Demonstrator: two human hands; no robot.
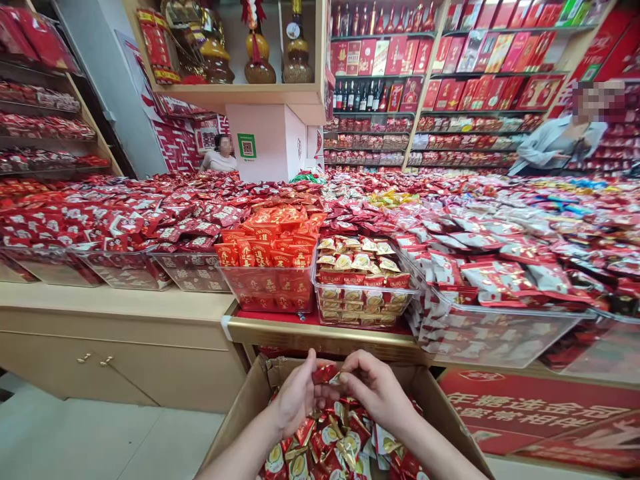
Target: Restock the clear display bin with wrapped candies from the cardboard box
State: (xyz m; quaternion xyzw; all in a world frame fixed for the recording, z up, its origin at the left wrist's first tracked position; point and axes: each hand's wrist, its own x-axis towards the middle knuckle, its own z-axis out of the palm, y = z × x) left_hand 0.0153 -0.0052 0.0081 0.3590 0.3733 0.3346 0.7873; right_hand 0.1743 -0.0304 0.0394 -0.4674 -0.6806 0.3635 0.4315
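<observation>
At bottom centre, the left hand (pixel 299 392) and right hand (pixel 375 387) pinch a red packet (pixel 325 373) above a cardboard box (pixel 447 427) of durian sweets (pixel 330 437).

Pale counter (pixel 125 301) — clear bins (pixel 123 272) in a row.

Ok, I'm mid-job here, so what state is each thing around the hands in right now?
Left hand: fingers closed on the red packet
Right hand: fingers pinching the packet's other end
Red packet: held between both hands; seal unclear
Cardboard box: open, packets loosely piled inside
Durian bin: open-topped, filled in rows
Orange-red packet bin: open-topped, heaped above its rim
Cabinet doors: shut
</observation>
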